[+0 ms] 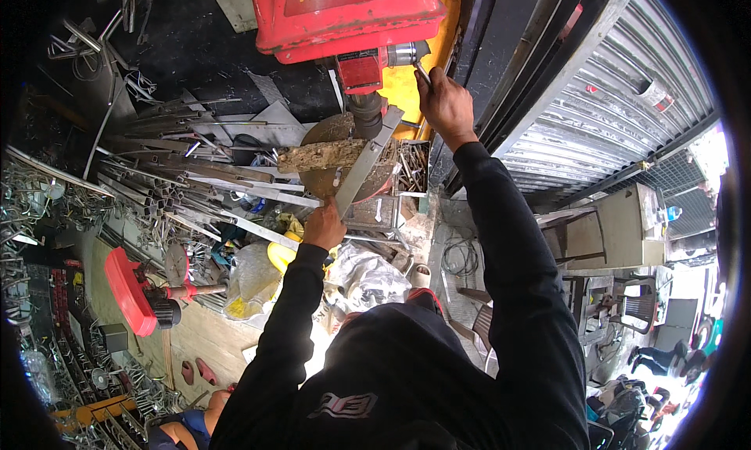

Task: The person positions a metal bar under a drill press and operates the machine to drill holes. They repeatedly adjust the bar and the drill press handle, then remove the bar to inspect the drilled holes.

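The right hand is closing its grip around the feed handle of the red drill press, while the left hand is pinching the near end of a flat metal strip lying slantwise under the spindle on the round press table. The strip is looking set for drilling. Whether the bit is biting yet I cannot tell, so the hole is probably still pending.

hands on red drill press
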Motion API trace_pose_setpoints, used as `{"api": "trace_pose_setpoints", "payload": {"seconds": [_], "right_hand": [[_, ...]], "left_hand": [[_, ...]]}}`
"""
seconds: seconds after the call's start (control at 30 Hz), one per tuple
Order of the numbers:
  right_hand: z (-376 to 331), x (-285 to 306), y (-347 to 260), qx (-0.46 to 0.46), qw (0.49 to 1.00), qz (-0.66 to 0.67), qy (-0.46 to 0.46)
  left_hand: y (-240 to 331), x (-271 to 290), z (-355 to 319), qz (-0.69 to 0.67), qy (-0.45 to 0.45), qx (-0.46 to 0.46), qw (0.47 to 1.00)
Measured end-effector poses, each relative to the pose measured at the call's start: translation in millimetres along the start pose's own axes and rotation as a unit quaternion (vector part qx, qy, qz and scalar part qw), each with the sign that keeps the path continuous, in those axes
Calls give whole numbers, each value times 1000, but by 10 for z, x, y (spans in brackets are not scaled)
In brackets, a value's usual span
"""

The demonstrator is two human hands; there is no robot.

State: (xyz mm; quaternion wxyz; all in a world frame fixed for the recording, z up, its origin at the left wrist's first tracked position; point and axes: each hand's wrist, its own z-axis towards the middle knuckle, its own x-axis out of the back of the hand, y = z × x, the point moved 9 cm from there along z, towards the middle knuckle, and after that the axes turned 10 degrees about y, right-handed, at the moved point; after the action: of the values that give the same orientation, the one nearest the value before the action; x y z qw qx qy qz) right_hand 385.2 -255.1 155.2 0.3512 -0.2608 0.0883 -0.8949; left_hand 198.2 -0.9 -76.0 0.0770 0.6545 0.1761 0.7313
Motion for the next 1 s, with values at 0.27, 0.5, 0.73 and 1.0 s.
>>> {"api": "trace_pose_setpoints", "payload": {"seconds": [0.27, 0.5, 0.73, 1.0], "right_hand": [[-6, 5, -3, 3, 1000, 2, 11], [-14, -37, 36, -4, 1000, -10, 15], [-17, -35, 35, 8, 1000, -1, 24], [-27, -93, 85, -11, 1000, -14, 8]], "left_hand": [[-36, -84, 20, 7, 7, -34, 999], [-22, -107, 2, 35, 39, -78, 996], [24, -25, -2, 34, 38, -57, 997], [13, -29, 16, 12, 13, -38, 999]]}}
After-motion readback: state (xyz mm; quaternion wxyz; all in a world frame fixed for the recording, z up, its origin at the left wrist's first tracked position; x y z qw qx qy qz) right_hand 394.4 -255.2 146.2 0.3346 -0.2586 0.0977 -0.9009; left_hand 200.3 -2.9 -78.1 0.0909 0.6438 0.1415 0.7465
